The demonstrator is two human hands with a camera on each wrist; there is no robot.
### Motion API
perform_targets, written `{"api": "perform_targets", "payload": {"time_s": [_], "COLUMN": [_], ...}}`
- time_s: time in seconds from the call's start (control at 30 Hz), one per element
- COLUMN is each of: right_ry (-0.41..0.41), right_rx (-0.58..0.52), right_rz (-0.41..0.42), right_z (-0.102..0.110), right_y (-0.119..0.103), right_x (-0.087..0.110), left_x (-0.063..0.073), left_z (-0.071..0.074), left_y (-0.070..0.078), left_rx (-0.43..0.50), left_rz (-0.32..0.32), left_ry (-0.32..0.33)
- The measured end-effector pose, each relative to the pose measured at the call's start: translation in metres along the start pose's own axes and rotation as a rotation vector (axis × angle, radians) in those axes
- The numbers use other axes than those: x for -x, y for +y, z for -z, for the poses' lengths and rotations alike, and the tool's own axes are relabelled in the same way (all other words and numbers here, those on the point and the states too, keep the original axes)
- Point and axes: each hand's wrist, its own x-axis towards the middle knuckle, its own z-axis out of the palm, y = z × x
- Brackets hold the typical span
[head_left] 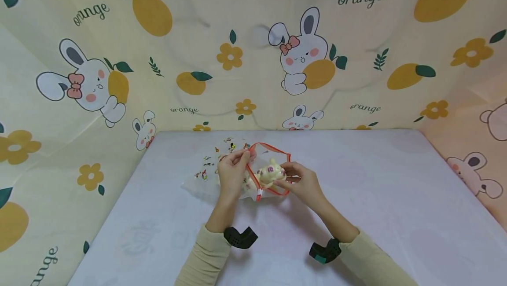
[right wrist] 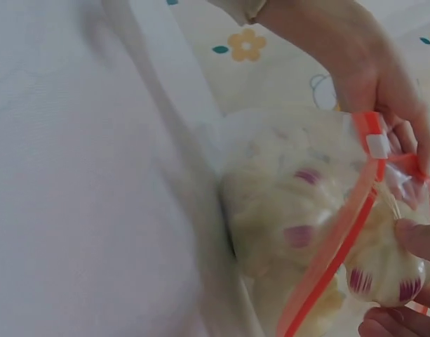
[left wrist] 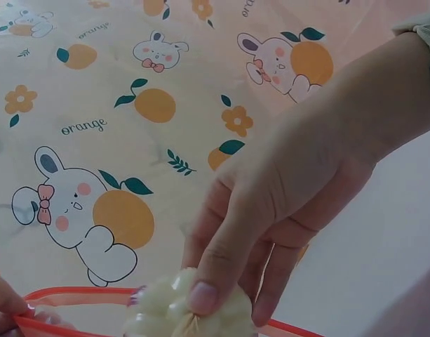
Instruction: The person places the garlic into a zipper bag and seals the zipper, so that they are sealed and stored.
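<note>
A clear zip bag (head_left: 203, 185) with small cartoon prints lies on the table, its red-edged mouth (head_left: 273, 148) held wide. My left hand (head_left: 231, 174) pinches the far left part of that red rim. In my right hand (head_left: 303, 184), thumb and fingers grip a pale yellow, lumpy piece (head_left: 271, 171) with purple striped marks, right at the mouth. Seen from the left wrist, the lumpy piece (left wrist: 229, 309) has rounded bulges and a thin tan tie under the thumb. More pale purple-marked pieces (right wrist: 292, 203) show through the bag wall in the right wrist view.
The table (head_left: 376, 198) has a white cover. Behind and beside it hangs a cream cloth (head_left: 253, 48) printed with rabbits, oranges and flowers. A black wrist camera (head_left: 240, 237) sits on the left wrist, another camera (head_left: 325, 251) on the right.
</note>
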Motion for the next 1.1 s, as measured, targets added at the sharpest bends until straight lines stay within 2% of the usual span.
{"api": "perform_targets", "payload": {"time_s": [0.3,0.5,0.77,1.1], "right_ry": [0.053,0.065,0.091,0.060], "right_rx": [0.105,0.164,0.097,0.033], "right_rz": [0.065,0.061,0.105,0.134], "right_z": [-0.0040,-0.0058,-0.0070,-0.0088], "right_y": [-0.0068,-0.0079,-0.0050,-0.0047], "right_x": [0.0034,0.0040,0.0073,0.0096], "left_x": [0.0004,-0.0004,-0.0001,0.0003], "left_z": [0.0002,-0.0002,0.0001,-0.0004], "left_y": [-0.0005,-0.0023,-0.0016,-0.0017], "left_rx": [0.014,0.047,0.046,0.014], "left_rz": [-0.006,-0.043,-0.036,-0.034], "left_ry": [-0.002,-0.002,-0.005,0.005]}}
